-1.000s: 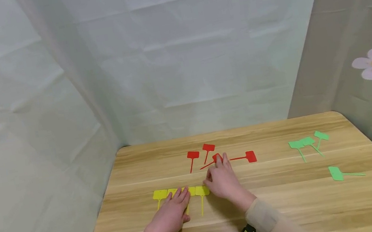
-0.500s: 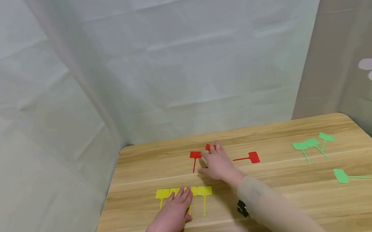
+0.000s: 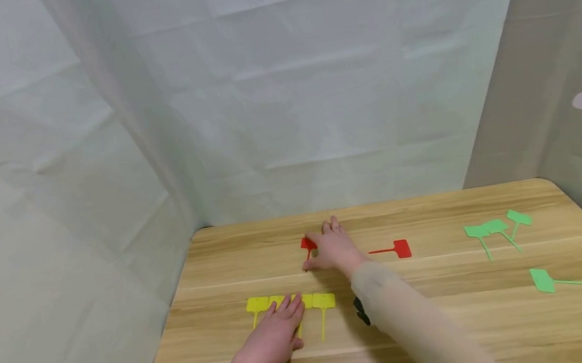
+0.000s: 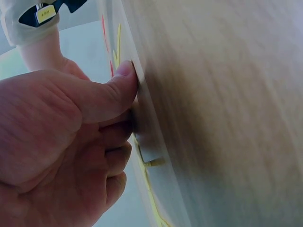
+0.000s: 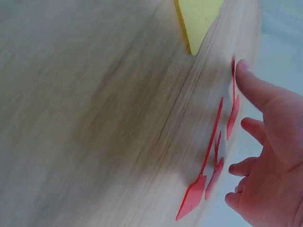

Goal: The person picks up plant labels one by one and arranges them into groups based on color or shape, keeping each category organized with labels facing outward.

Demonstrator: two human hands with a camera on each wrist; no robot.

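My left hand (image 3: 276,335) lies with straight fingers over a row of yellow T-shaped plant labels (image 3: 324,300), set edge to edge with stems toward me. In the left wrist view its thumb (image 4: 109,97) touches the table. My right hand (image 3: 331,248) hovers over red plant labels farther back, fingers spread. Its thumb and index finger are on either side of the leftmost red label (image 3: 307,243), at its stem and head. The right wrist view shows red labels (image 5: 191,198) below the fingers. Another red label (image 3: 402,248) lies sideways to the right; others are hidden by the hand.
Green plant labels (image 3: 475,231) lie on the right of the wooden table (image 3: 466,332), several grouped, and one green label (image 3: 542,281) apart, nearer me. Pale cloth walls (image 3: 313,107) rise behind and beside the table.
My right hand has moved from beside the yellow row back and left to the leftmost red label, its fingers spreading. The left hand has stayed on the yellow labels. The view has shifted slightly.
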